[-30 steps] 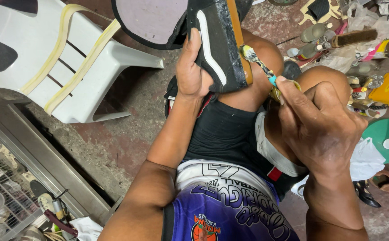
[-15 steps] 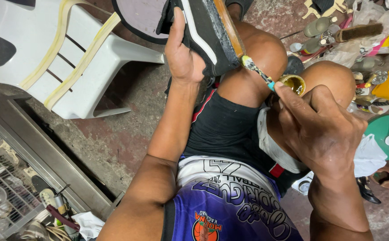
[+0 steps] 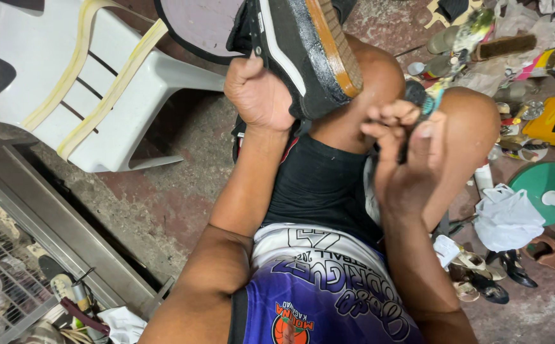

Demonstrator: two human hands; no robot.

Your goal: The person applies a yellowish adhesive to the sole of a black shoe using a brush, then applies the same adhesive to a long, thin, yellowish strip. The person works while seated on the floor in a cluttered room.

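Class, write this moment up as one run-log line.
left hand: grips black shoe | right hand: pinches small tool beside knee | nearby: white chair

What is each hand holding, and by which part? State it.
Left hand grips the black shoe by its upper side, sole up. Right hand pinches a thin tool near its lower end.

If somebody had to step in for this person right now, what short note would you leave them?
Left hand: grips the black shoe by its side, tipped with the tan sole facing up, braced on the raised knee.
Right hand: closed around a thin tool with a teal handle, close beside the shoe's edge; the tip is hidden.
Nearby: yellow can and brush on the floor to the right, white plastic chair to the left.
Done: cannot be judged from this view.
Left: cannot tell how much of the sole edge is worked.
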